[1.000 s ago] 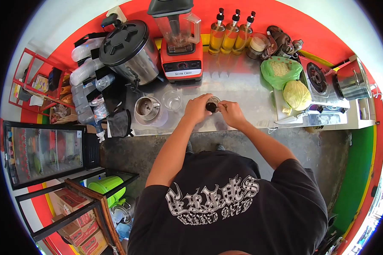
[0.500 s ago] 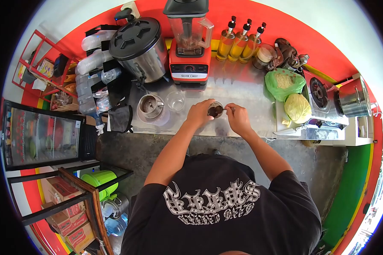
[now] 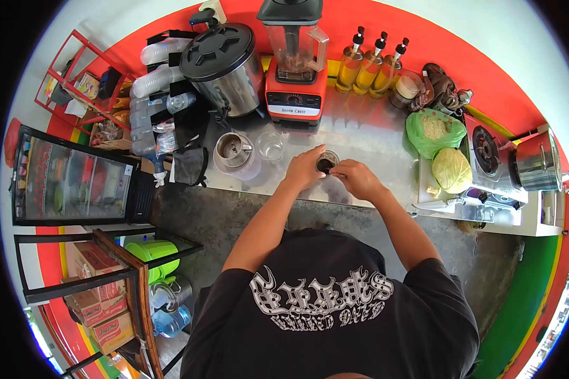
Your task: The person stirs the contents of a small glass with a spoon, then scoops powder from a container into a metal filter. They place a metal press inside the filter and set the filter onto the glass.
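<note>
On the steel counter, my left hand [image 3: 305, 167] is wrapped round the side of a small glass jar [image 3: 327, 163] with dark contents. My right hand [image 3: 356, 178] is at the jar's right rim, its fingers pinched on what looks like a thin spoon handle, mostly hidden by the fingers. To the left of my hands stands an empty clear glass [image 3: 270, 146]. Farther left, a metal filter cup [image 3: 232, 149] with brown residue rests on a clear container.
A red blender [image 3: 294, 95] and a steel urn [image 3: 224, 69] stand behind. Oil bottles [image 3: 368, 68], a green bag [image 3: 435, 131], a cabbage [image 3: 452, 170], a knife [image 3: 437, 204] and a stove with a pot [image 3: 537, 163] are to the right.
The view has shifted, so the counter and its items appear farther right. My right hand has come closer to the jar, and its fingers are now at the rim.
</note>
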The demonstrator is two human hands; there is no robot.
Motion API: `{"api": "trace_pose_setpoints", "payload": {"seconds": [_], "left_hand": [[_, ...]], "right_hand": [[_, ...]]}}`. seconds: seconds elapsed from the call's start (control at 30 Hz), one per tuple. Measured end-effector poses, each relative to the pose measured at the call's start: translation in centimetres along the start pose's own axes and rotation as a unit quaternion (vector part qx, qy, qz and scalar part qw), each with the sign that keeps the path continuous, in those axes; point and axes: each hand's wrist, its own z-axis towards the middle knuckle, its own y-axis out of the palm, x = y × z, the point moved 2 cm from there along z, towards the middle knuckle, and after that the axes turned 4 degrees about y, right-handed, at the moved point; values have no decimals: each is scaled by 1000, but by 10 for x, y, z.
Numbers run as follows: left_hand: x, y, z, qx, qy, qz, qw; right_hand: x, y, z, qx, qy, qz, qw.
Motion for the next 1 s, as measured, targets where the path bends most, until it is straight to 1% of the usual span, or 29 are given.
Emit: {"api": "trace_pose_setpoints", "payload": {"seconds": [0.07, 0.1, 0.17, 0.2, 0.27, 0.3, 0.37, 0.4, 0.47, 0.5, 0.53, 0.57, 0.6, 0.63, 0.67, 0.7, 0.77, 0.8, 0.87, 0.9, 0.97, 1.0], "left_hand": [[2, 0, -1, 2, -20, 8, 1000], [1, 1, -2, 2, -21, 9, 1000], [-1, 4, -3, 22, -3, 16, 1000], [0, 4, -3, 21, -4, 17, 1000], [2, 3, -3, 18, -16, 19, 1000], [2, 4, -4, 19, -19, 19, 999], [2, 5, -5, 36, 2, 15, 999], [1, 6, -6, 39, -1, 12, 999], [-1, 7, -6, 48, 14, 4, 999], [2, 6, -7, 53, 10, 0, 999], [4, 5, -8, 43, -5, 5, 999], [7, 3, -7, 33, -18, 9, 999], [4, 4, -5, 34, -15, 7, 999], [2, 6, -5, 38, -13, 19, 999], [0, 8, -6, 39, -10, 30, 999], [3, 7, -5, 34, -6, 29, 999], [6, 4, -3, 20, -27, 40, 999], [6, 4, -2, 19, -23, 39, 999], [4, 2, -2, 17, -19, 37, 999], [3, 1, -3, 20, -18, 34, 999], [4, -1, -1, 2, -33, 24, 999], [3, 0, 0, 10, -30, 18, 999]], "right_hand": [[2, -8, 3, 37, -1, 14, 999], [7, -8, 6, 37, -2, 16, 999], [14, -5, 10, 45, -37, -26, 998], [15, -4, 8, 45, -37, -24, 998], [17, -2, 8, 31, -45, -76, 996], [13, -1, 6, 29, -46, -74, 996], [6, 3, 1, 13, 0, -111, 994], [5, 9, -2, 9, -2, -112, 994], [10, 21, -8, 83, 32, -36, 995], [9, 26, -8, 78, 29, -38, 996], [13, 31, -9, 107, 108, 63, 986], [18, 33, -9, 137, 187, 161, 959], [23, 32, -7, 138, 187, 157, 960], [30, 33, -8, 146, 249, 251, 924], [36, 35, -11, 153, 308, 343, 874], [39, 32, -14, 158, 312, 342, 872], [45, 22, -18, 173, 305, 408, 843], [43, 16, -20, 176, 306, 406, 843], [37, 6, -22, 169, 277, 372, 870], [32, 2, -23, 168, 277, 369, 871], [18, -9, -21, 158, 201, 220, 941], [12, -11, -19, 168, 159, 180, 956]]}}
